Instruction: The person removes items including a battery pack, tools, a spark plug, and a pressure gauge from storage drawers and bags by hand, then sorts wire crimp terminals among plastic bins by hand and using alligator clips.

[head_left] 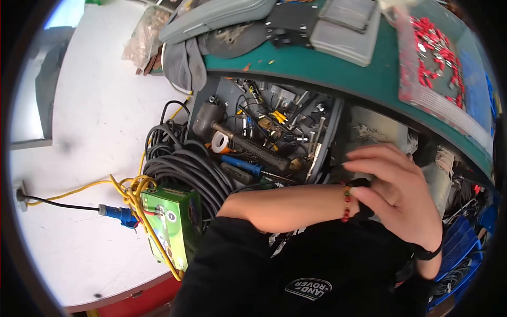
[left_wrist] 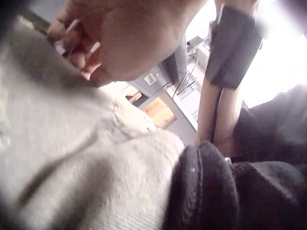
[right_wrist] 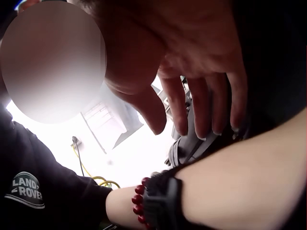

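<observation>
My right hand [head_left: 398, 187] passes over my left wrist, its thumb beside a black strap and a red bead bracelet [head_left: 346, 203]. In the right wrist view its fingers [right_wrist: 196, 103] hang relaxed and apart, with nothing between them. My left forearm [head_left: 296, 206] crosses my body to the right, and in the head view the left hand is hidden behind the right. The left wrist view has the left hand [left_wrist: 136, 40] at the top, loosely bent fingers close over pale cloth [left_wrist: 96, 163]. A black strap [left_wrist: 232, 50] circles the other forearm in that view.
An open drawer [head_left: 330, 134] holds a mallet [head_left: 248, 145], a blue-handled screwdriver [head_left: 240, 165] and small hardware. Left of it lie coiled black cable [head_left: 185, 169], yellow cord and a green box [head_left: 169, 227]. Above is a green surface [head_left: 338, 74] with cases and a clear bin of red clips [head_left: 435, 58].
</observation>
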